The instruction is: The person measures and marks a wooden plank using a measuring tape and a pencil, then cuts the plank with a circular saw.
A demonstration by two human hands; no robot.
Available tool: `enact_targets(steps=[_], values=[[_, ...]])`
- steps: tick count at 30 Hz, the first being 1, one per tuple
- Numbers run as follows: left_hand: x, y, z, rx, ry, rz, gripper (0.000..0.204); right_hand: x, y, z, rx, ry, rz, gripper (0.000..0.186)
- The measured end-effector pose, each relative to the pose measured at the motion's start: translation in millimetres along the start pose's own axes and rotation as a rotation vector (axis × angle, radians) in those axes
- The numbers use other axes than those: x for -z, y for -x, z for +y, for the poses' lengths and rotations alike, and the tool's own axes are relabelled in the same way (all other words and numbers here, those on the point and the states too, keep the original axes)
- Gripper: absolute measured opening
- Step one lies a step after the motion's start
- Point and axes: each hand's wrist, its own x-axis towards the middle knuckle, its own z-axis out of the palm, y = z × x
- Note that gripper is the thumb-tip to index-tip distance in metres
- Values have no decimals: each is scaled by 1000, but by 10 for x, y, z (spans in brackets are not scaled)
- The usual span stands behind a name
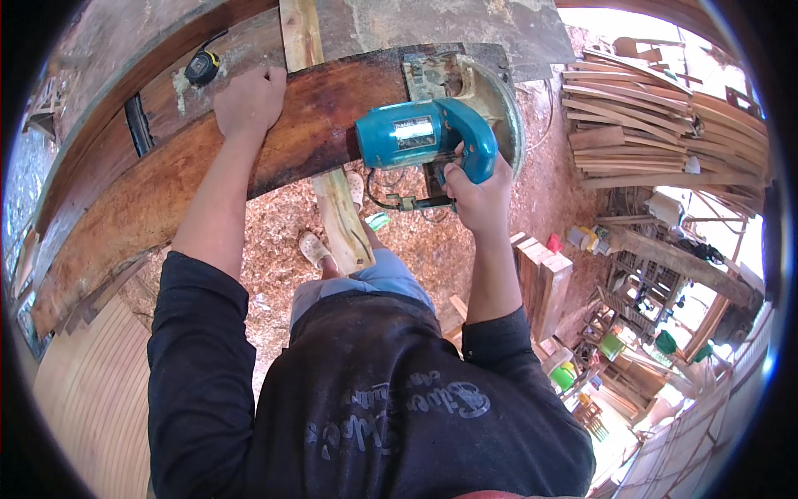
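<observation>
My right hand is wrapped round the rear handle of a teal circular saw. The saw's metal base rests at the right end of a long, reddish-brown wooden board, and the blade is hidden from above. My left hand bears down at the board's far edge, its fingers curled over and partly hidden. A power cord hangs by the saw's handle. Beneath the board lies a pale wooden strip, one end sticking out toward me.
A black and yellow tape measure lies on the worktable beyond my left hand. Stacked planks stand at the right, with thick timber blocks nearer. Wood shavings cover the floor. A ribbed panel is at lower left.
</observation>
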Motion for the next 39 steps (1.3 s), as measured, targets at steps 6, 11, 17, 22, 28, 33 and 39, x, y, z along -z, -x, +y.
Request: enact_targets(steps=[6,11,17,22,28,33,39], values=[[-3,-11,5,2,-6,-2,55,-15,-79,49,105,7,-25,20],[-13,-29,-10,-4,-13,15,54,-44,-125,39,94,-34,-33,22],[-7,-25,0,-2,9,13,53,-124,-358,-119,97,-7,-11,28],[12,6,-7,15,34,30,52,-239,-591,-233,80,-57,-45,24],[-10,25,-8,-11,77,56,50,-274,-657,-265,81,-144,-39,24],[-68,29,-46,-54,68,112,50,-300,-709,-335,87,-125,-54,25],[-49,32,-42,-76,91,103,49,-285,-695,-261,99,-98,-55,26]])
